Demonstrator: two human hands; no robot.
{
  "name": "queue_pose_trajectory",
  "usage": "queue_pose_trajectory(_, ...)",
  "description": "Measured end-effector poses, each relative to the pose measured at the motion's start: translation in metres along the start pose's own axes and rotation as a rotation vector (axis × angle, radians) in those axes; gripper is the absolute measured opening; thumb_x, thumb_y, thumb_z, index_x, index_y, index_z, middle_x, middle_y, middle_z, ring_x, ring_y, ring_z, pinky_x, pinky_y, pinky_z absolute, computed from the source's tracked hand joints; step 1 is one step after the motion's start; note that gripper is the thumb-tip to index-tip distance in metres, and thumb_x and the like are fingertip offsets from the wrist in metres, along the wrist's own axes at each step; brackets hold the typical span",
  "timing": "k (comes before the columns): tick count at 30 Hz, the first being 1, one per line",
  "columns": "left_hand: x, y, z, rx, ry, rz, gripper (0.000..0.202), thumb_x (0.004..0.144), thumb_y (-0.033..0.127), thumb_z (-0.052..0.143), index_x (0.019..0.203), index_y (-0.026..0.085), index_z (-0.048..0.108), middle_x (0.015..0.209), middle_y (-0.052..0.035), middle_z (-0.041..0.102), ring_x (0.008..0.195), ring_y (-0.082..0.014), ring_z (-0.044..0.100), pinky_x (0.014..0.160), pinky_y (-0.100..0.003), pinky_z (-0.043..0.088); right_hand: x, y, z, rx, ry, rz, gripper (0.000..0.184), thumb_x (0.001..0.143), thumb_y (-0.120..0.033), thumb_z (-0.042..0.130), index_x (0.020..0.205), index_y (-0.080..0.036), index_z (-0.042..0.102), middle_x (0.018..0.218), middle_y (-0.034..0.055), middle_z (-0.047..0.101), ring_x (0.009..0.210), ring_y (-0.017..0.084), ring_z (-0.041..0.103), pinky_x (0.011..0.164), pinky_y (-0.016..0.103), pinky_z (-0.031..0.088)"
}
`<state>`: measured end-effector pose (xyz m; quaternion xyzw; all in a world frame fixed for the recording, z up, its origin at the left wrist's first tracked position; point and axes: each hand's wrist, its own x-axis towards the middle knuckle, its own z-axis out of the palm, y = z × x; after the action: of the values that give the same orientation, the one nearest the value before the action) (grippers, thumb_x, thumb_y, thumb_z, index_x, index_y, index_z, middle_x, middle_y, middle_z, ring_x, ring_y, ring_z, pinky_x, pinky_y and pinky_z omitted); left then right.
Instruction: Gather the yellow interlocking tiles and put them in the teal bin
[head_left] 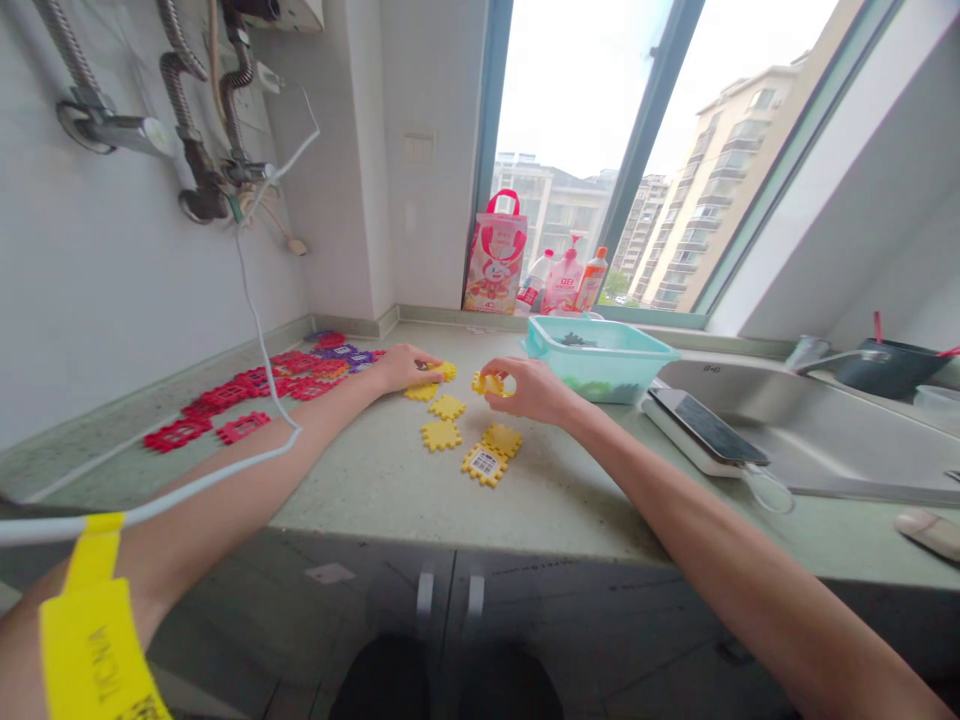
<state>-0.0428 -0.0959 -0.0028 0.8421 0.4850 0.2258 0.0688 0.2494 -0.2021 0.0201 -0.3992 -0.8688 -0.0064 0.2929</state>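
Left hand [405, 369]: thumb and fingers closed on a yellow tile [448, 371], at the counter [367, 490].
Right hand [531, 389]: thumb and fingertips pinching another yellow tile [486, 383], just across from the left fingertips.
Loose yellow tiles [441, 435]: lying on the counter, most nearer the wearer than both sets of fingers; one carries a white printed label [484, 461].
Red tiles [225, 398]: spread left of the left fingers.
Purple tiles [361, 358]: beyond the left wrist, among the red.
Teal tub [637, 357]: right of the right fingers, green and dark pieces inside.
Phone [705, 427]: farther right of those fingers, beside the sink [840, 440].
Pink bag [496, 262] and bottles [564, 285]: beyond both hands, by the window.
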Motion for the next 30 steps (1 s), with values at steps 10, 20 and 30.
queue_pose_trajectory(10, -0.011, 0.051, 0.012, -0.18, -0.088, 0.201, 0.059, 0.076, 0.067, 0.078, 0.122, 0.03, 0.079, 0.11, -0.0035, 0.08, 0.097, -0.0251, 0.073, 0.088, -0.03, 0.053, 0.004, 0.004, -0.001, 0.054, 0.376, -0.001, 0.031, 0.087, -0.028, 0.067, 0.118, -0.024, 0.067, 0.118, 0.006, 0.073, 0.104, 0.023, 0.068, 0.095, 0.038, 0.054)
queue_pose_trajectory(20, -0.013, 0.022, -0.004, -0.012, 0.073, 0.069, 0.066, 0.097, 0.078, 0.043, 0.128, 0.03, 0.077, 0.119, -0.0045, 0.078, 0.111, -0.0288, 0.072, 0.098, -0.035, 0.052, 0.013, 0.01, 0.029, 0.041, 0.307, -0.06, 0.03, 0.093, -0.025, 0.066, 0.123, -0.022, 0.065, 0.122, 0.008, 0.073, 0.109, 0.023, 0.069, 0.098, 0.039, 0.053)
queue_pose_trajectory(30, -0.013, 0.017, -0.002, 0.074, -0.009, 0.101, 0.074, 0.099, 0.077, 0.034, 0.155, 0.031, 0.051, 0.13, -0.0055, 0.074, 0.117, -0.0289, 0.07, 0.098, -0.035, 0.049, 0.01, 0.012, 0.039, 0.012, 0.003, -0.077, 0.027, 0.096, -0.033, 0.071, 0.121, -0.024, 0.073, 0.133, 0.0124, 0.07, 0.123, 0.027, 0.066, 0.108, 0.049, 0.05)
